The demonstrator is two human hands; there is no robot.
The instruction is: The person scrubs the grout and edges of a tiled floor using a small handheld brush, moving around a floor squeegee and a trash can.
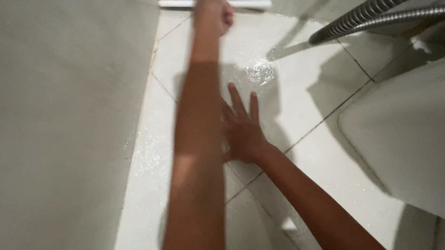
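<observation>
Reaching far out along the wet floor (334, 148), the left hand (213, 12) is curled into a fist about a white rod (248, 3), which sticks out to either side of the knuckles; whether the fingers truly clamp it cannot be told, since the hand is blurred and the rod's middle is hidden behind it. Nearer the body than that fist, the right hand (243, 131) lies flat with fingers spread and pressed on the tile, holding nothing; its thumb side is covered by the left forearm crossing in front. The rod is straight, smooth and round, lying at the foot of the far wall, its left end close to a corner that is cut off by the picture's top edge. Just beyond the right fingertips, between the two hands, a patch of splashing water (260, 71) glints on the glossy pale tiles, which are large squares split by dark grout lines. Off to the right of the fist, a ribbed metal hose (381, 1) and a smooth metal pipe beneath it run out of view at the edge. To the right of the flat hand sits a rounded white fixture (421, 132), only partly shown. A plain matte wall (50, 126) fills the left side.
</observation>
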